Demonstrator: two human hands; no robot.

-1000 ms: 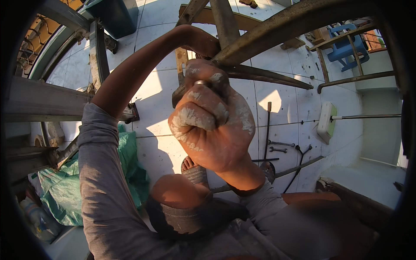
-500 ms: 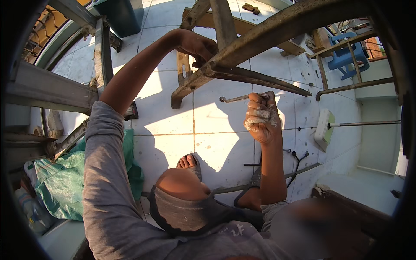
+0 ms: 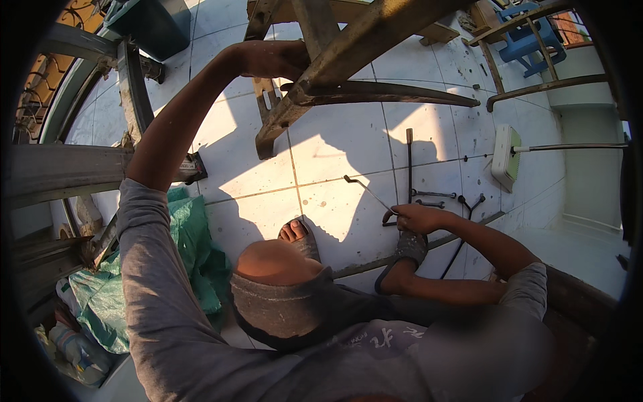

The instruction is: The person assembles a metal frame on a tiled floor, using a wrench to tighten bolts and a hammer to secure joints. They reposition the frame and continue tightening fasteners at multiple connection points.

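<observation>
My left hand (image 3: 276,59) reaches out to a worn, brownish metal frame (image 3: 348,57). It is closed at the joint where several bars meet, and part of its fingers is hidden by the bars. Low down at the right, my right hand (image 3: 420,218) is closed round the near end of a slim wrench (image 3: 367,189). The wrench's dark, bent head points away to the left, over the floor tiles. Beyond that hand lie two small wrenches (image 3: 432,199), a long L-shaped bar (image 3: 409,164) and a dark Y-shaped wrench (image 3: 467,208).
Green plastic sheeting (image 3: 191,248) is heaped at the left beside metal beams (image 3: 74,167). A dark bin (image 3: 151,30) stands at the far left. At the right are a white and green mop-like head (image 3: 506,157) on a pole and a blue plastic stool (image 3: 529,40).
My right hand has dropped from near the frame toward the floor by my foot, still with a wrench in it. Small wrenches now show on the tiles. My left hand stays at the frame.
</observation>
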